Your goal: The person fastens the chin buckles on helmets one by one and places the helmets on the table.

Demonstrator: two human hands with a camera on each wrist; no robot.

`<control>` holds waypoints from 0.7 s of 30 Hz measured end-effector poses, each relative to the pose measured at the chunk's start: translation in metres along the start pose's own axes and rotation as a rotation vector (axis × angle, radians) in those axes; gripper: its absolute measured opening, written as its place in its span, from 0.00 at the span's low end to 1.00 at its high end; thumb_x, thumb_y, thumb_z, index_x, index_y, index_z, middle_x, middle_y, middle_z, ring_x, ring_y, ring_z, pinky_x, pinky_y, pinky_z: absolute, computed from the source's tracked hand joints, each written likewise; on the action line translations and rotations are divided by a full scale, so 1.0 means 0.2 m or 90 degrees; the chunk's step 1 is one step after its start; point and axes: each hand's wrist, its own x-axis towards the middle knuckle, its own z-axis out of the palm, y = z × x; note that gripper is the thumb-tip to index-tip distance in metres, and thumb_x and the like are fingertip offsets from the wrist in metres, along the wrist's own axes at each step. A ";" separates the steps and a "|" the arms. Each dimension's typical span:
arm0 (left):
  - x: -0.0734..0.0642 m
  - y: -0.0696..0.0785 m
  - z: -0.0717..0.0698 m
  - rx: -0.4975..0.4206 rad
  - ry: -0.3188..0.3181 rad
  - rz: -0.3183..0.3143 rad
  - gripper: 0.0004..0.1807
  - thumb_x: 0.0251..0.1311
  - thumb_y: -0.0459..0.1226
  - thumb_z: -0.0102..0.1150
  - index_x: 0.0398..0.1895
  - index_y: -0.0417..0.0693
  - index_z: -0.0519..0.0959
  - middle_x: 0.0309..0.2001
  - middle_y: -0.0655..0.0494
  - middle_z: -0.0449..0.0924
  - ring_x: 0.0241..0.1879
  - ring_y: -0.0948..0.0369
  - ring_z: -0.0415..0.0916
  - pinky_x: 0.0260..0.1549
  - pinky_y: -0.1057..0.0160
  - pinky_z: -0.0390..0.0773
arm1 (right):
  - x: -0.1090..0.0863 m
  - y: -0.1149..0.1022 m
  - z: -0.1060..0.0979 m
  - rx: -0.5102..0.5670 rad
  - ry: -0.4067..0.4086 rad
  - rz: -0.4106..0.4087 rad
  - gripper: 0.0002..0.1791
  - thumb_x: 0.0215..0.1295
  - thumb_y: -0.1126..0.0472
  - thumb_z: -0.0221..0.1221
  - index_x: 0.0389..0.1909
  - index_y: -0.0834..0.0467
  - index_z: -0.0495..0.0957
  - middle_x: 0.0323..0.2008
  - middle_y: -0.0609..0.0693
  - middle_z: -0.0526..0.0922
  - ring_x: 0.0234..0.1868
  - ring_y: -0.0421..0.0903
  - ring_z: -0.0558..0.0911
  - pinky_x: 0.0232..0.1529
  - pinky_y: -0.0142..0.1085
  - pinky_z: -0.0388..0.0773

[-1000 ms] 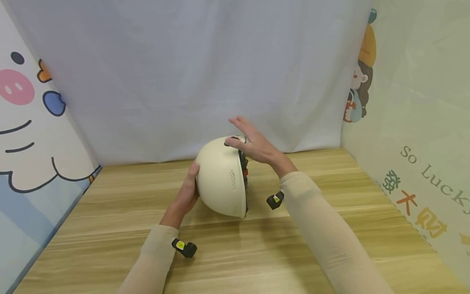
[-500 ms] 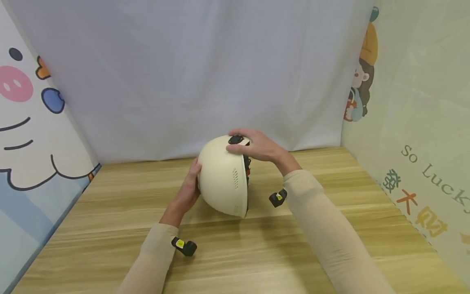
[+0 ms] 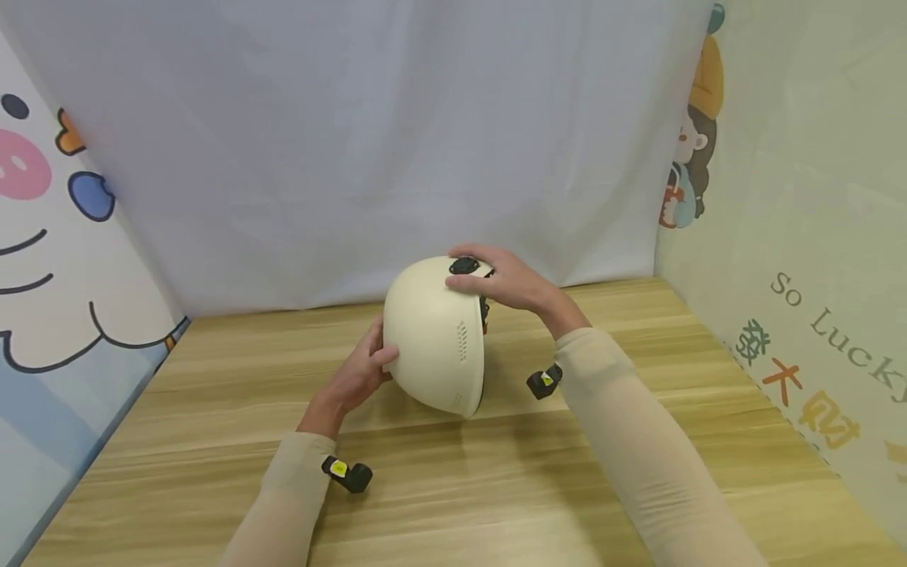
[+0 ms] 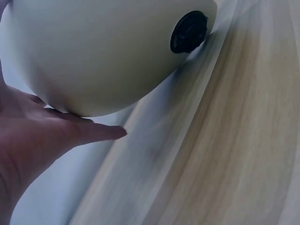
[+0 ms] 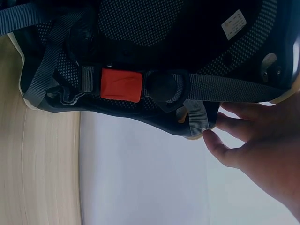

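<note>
A cream helmet [image 3: 428,339] is on its side on the wooden table, its crown towards my left hand and its opening to the right. My left hand [image 3: 360,374] touches the crown with its fingers spread; some fingers are hidden behind the shell in the head view. With thumb and fingers on either side of a black round fitting [image 3: 464,265], my right hand [image 3: 513,279] grips the helmet's upper side near the rim. In the right wrist view, grey chin straps [image 5: 225,87], a red buckle piece [image 5: 121,85] and the black lining [image 5: 140,23] show inside.
The wooden table [image 3: 439,504] reaches back to a pale curtain [image 3: 425,157]. Printed panels stand at the left [image 3: 42,315] and right [image 3: 801,197]. A small black camera hangs at each wrist, left [image 3: 347,474] and right [image 3: 544,381].
My right hand has come down from above the helmet onto its upper side and taken hold there. The left hand has shifted its grip, its thumb now lower on the shell. The helmet has moved slightly right.
</note>
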 end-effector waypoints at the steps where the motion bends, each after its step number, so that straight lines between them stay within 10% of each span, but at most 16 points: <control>1: 0.00 0.00 0.00 0.001 -0.011 0.000 0.49 0.64 0.45 0.54 0.79 0.66 0.34 0.79 0.51 0.34 0.72 0.41 0.48 0.64 0.30 0.54 | 0.00 0.00 0.00 -0.003 0.001 0.000 0.37 0.61 0.35 0.57 0.69 0.47 0.69 0.68 0.48 0.70 0.71 0.49 0.64 0.67 0.54 0.64; 9: -0.01 0.00 -0.01 -0.002 -0.017 -0.005 0.48 0.64 0.50 0.54 0.79 0.71 0.35 0.78 0.46 0.39 0.70 0.36 0.53 0.58 0.31 0.65 | -0.01 0.00 0.00 0.021 0.003 -0.004 0.34 0.62 0.36 0.57 0.67 0.44 0.70 0.68 0.48 0.70 0.69 0.48 0.66 0.63 0.53 0.68; 21: -0.02 -0.01 0.00 0.013 -0.098 -0.082 0.37 0.74 0.57 0.32 0.77 0.71 0.29 0.77 0.49 0.38 0.76 0.43 0.40 0.68 0.32 0.45 | -0.04 0.01 0.00 0.031 0.033 -0.015 0.34 0.64 0.39 0.57 0.68 0.48 0.70 0.69 0.49 0.70 0.72 0.50 0.64 0.69 0.53 0.62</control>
